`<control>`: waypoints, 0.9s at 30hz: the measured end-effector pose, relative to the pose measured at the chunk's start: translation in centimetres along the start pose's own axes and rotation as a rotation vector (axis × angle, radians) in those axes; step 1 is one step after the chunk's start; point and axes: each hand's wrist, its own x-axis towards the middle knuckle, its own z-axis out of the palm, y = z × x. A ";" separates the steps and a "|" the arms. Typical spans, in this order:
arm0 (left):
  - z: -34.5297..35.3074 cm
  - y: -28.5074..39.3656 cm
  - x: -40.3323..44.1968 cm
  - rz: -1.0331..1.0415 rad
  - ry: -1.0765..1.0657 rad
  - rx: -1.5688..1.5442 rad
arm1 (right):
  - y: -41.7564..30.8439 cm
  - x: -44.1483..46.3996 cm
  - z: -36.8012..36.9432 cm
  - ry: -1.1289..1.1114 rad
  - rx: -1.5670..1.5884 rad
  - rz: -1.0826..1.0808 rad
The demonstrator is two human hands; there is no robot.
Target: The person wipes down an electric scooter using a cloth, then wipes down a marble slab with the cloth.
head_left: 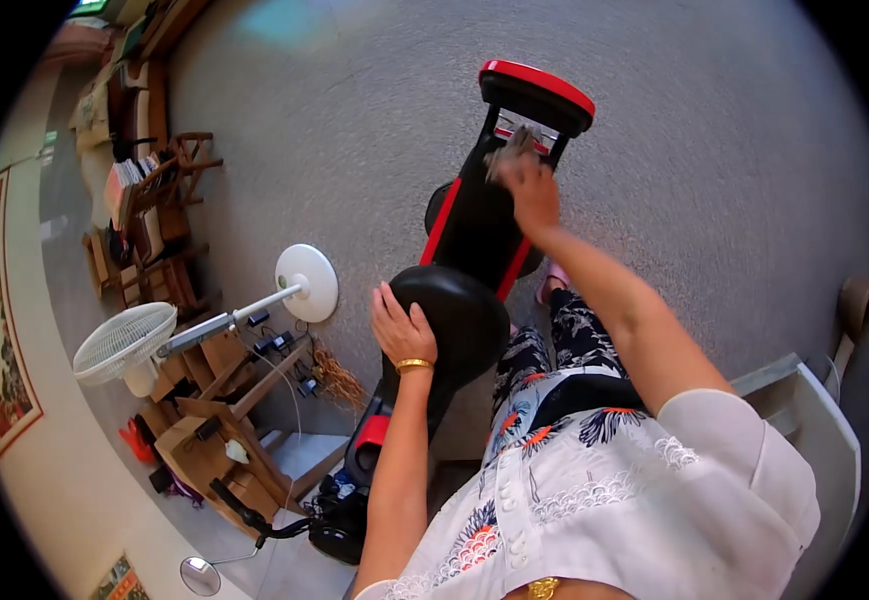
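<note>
A red and black electric scooter [481,205] stretches away from me, with its round black seat [451,305] nearest and a red-edged backrest [537,98] at the far end. My left hand [404,327], a gold bracelet on its wrist, lies flat with fingers extended on the seat's left side. Farther off, my right hand [532,192] is closed on a greyish cloth [516,147], pressing it against the rear part just before the backrest. The right fingers are slightly blurred. Its handlebar [239,507] and round mirror [200,576] show at lower left.
A white standing fan [129,345] leans into view at left, its round base [307,283] near the scooter. Cardboard boxes [204,445] and cables [334,380] lie beside it. Wooden chairs [189,165] line the left wall. A white panel [824,430] stands at right.
</note>
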 end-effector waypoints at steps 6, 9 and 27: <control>-0.5 0.2 -0.2 -0.008 -0.011 -0.017 | -2.3 -6.5 1.8 -0.186 0.152 -0.868; -0.5 0.2 -0.1 -0.032 -0.035 -0.009 | -1.6 -2.8 2.4 -0.275 0.219 -1.209; -0.6 -0.2 -0.2 -0.021 -0.035 -0.023 | -1.8 -9.7 1.5 -0.224 0.174 -0.900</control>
